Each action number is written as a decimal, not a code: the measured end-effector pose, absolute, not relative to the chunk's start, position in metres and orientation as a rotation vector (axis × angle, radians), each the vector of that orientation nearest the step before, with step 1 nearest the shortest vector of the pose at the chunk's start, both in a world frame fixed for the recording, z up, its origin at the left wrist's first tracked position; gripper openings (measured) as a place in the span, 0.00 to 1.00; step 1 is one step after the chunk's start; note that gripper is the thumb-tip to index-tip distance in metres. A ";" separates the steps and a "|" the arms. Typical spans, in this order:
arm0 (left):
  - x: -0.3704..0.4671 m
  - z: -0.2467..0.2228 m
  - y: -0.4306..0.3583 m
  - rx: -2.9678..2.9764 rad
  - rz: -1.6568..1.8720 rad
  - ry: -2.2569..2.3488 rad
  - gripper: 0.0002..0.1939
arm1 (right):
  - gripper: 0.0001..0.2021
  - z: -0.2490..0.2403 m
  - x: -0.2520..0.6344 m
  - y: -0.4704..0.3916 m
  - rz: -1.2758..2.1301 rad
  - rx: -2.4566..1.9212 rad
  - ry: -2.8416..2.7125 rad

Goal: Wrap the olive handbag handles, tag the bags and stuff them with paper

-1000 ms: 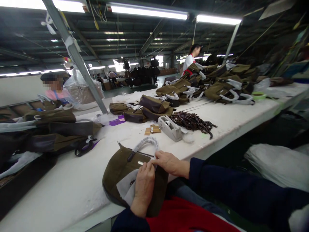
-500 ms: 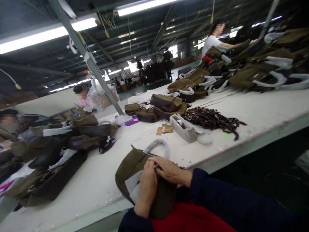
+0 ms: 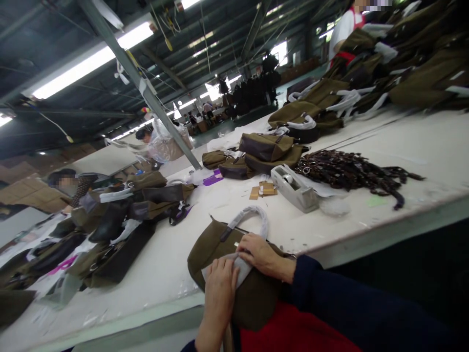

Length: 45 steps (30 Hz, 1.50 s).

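Olive bag (image 3: 256,300) at the edge of table (image 3: 172,249). Left hand (image 3: 220,283) on its grey flap (image 3: 244,271), fingers bent; right hand (image 3: 262,255) at the flap's upper side, fingers drawn together; grip of both hidden. Beyond: tape dispenser (image 3: 302,195), standing before dark straps (image 3: 351,171); card (image 3: 254,193) beside it. Farther: left heap (image 3: 124,259); post (image 3: 168,122); right heap (image 3: 428,80).

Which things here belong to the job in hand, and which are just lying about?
In hand:
- bag, with its wrapped handle
- grey sheet on the bag, left hand and right hand on it

Apparently just lying about, neither hand on them:
- tape dispenser
- brown card
- dark straps
- purple piece
- other bags
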<state>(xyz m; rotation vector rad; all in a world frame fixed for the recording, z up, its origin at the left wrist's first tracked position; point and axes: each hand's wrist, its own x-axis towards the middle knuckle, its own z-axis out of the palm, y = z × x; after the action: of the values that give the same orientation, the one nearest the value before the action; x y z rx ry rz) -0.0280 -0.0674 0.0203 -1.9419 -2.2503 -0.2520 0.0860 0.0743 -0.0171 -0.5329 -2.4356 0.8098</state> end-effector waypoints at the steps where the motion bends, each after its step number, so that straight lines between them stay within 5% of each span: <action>1: -0.028 0.020 -0.068 -1.956 -0.261 -2.269 0.07 | 0.03 -0.018 0.085 0.074 0.828 -0.559 -2.402; 10: -0.028 0.019 -0.074 -1.849 -0.471 -2.461 0.07 | 0.03 -0.020 0.093 0.071 0.985 -0.456 -2.272; 18: -0.042 0.025 -0.071 -1.727 -0.389 -2.365 0.31 | 0.13 -0.021 0.090 0.077 0.875 -0.340 -2.453; 24: -0.049 0.048 -0.064 -1.865 -0.203 -2.554 0.05 | 0.12 -0.013 0.089 0.080 0.848 -0.262 -2.524; 36: -0.029 0.032 -0.085 -1.909 0.187 -2.041 0.06 | 0.05 -0.029 0.091 0.078 0.443 -0.041 -2.538; 45: -0.032 0.014 -0.113 -1.926 0.087 -1.880 0.12 | 0.06 -0.020 0.096 0.075 0.260 0.071 -2.544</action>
<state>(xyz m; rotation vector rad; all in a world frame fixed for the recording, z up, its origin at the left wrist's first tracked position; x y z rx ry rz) -0.0324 -0.1126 0.0137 -1.9257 -1.8797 0.0868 0.0963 0.0753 -0.0203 0.0713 -2.5444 0.2602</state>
